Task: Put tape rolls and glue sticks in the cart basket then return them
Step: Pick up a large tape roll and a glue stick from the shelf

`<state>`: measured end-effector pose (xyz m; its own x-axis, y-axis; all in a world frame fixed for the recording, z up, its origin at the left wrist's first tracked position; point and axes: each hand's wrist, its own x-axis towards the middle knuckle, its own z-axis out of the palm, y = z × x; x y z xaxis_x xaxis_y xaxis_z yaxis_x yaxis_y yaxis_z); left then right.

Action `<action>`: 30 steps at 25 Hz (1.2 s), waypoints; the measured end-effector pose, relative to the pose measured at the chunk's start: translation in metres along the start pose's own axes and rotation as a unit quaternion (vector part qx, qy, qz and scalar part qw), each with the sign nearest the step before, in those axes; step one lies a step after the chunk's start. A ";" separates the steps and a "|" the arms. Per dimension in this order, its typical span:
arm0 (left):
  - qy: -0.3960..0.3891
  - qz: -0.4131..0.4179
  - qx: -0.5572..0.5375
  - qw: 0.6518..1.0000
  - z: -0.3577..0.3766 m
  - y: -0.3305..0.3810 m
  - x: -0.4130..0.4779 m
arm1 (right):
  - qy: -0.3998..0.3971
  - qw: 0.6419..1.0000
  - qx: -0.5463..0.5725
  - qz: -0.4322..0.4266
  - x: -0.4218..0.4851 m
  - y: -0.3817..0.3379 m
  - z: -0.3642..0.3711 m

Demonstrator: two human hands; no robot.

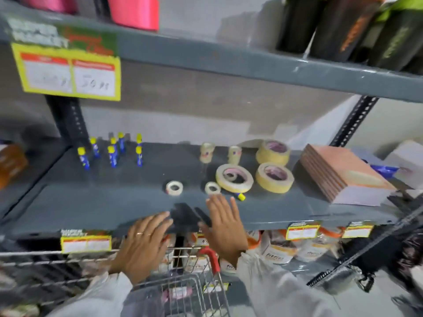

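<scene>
Both hands empty, fingers spread flat. Left hand (143, 244) over the shelf (91, 202) lip, palm down, gripping nothing. Right hand (225, 225) further in, fingers extended, released, tips just short of the nearest small roll (212, 188).

Tape, from the right fingertips: that small roll just ahead; a second small roll (174, 188) ahead and to the left; a wide flat roll (234, 178) ahead and slightly right; two thick rolls (274, 177) further right and beyond; two clear rolls (207, 152) standing on edge at the back.

Glue sticks (112, 149) upright in a loose cluster, well beyond and left of the left hand. One stick lying down (241, 197) just right of the right fingertips, partly under the wide roll's edge.

Cart (190, 287) below both wrists, red handle (211, 259) between the forearms. Frame is motion-blurred; basket contents probably a pink-labelled item, cannot say for sure.

Risks, as judged:
- Flat right hand sliding forward shoves the small roll away instead of picking it; it would roll or skate deeper
- Lying stick is round and near the front edge; a brush from the right fingers could roll it off into the cart or floor
- Reaching left for the glue cluster, a sleeve or knuckle topples several at once; they stand close together
- On-edge clear rolls will roll if nudged
</scene>
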<state>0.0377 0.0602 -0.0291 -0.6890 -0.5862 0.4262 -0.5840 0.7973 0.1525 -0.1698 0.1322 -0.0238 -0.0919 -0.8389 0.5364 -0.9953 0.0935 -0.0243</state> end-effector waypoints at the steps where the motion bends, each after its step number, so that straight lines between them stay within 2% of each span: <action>1: -0.007 0.023 -0.002 1.000 -0.001 0.013 0.026 | 0.018 0.997 0.004 0.075 0.008 0.018 -0.005; 3: -0.036 0.062 -0.002 0.997 0.000 0.037 0.073 | 0.041 0.975 0.043 0.216 0.021 0.049 -0.009; 5: -0.046 0.080 0.009 0.996 0.006 0.056 0.112 | 0.046 0.951 0.078 0.297 0.032 0.072 -0.011; 10: -0.107 0.036 0.000 0.994 0.030 0.088 0.172 | 0.039 0.954 0.092 0.282 0.038 0.089 0.002; 13: -0.146 0.036 0.033 0.988 0.050 0.090 0.192 | 0.047 0.951 0.129 0.278 0.039 0.098 0.012; 16: -0.149 0.051 0.055 0.986 0.063 0.085 0.201 | 0.026 0.941 0.173 0.291 0.036 0.103 0.018; 22: -0.100 0.065 0.022 0.993 0.056 0.085 0.195 | -0.004 0.942 0.152 0.298 0.032 0.108 0.019; 26: 0.041 0.086 0.044 0.995 0.039 0.057 0.160 | 0.038 0.944 0.150 0.292 0.024 0.089 0.008; 30: 0.126 0.080 0.097 0.984 0.015 0.003 0.089 | 0.106 0.926 0.220 0.287 0.031 0.034 0.004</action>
<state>-0.0319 0.0080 -0.0038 -0.6652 -0.3806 0.6424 -0.5641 0.8198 -0.0984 -0.2063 0.1070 -0.0118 -0.6479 -0.5900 0.4818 -0.7050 0.2250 -0.6726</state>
